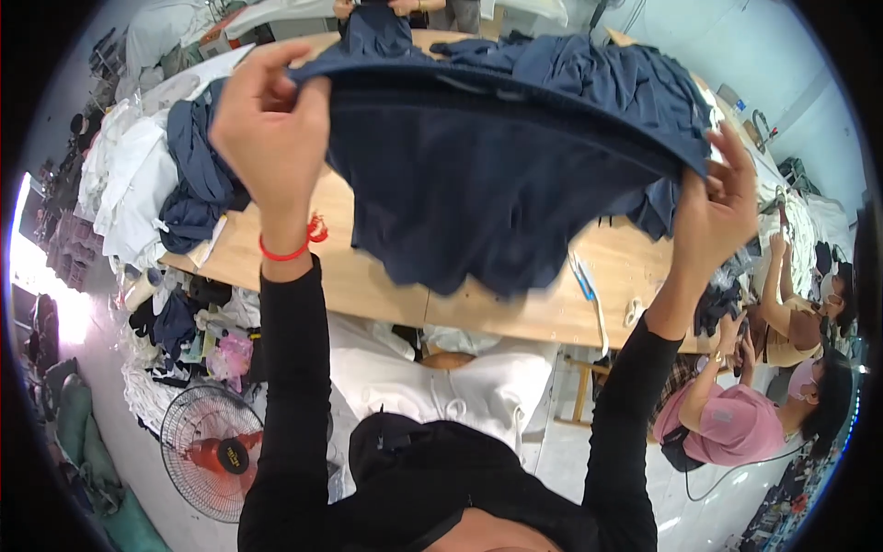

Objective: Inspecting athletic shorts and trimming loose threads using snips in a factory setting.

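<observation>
Stretched between my hands above the table is a pair of navy shorts (460,193), by its look, with its waistband on top and its body hanging down, slightly blurred. My left hand (276,120) pinches the waistband's left end between thumb and fingers. At the other end, my right hand (716,202) grips the waistband, its outer fingers lifted. Pale labels show on the inner side of the band. Below the garment lies the wooden table (386,293). A blue-handled cutting tool (582,278) rests there near my right forearm, beside a narrow white strip (602,322).
Navy garments (607,78) are heaped along the table's far side, with white cloth (129,184) at its left. A standing fan (221,453) is at lower left. Two people (736,414) sit at the right; another person's hands (405,7) show across the table.
</observation>
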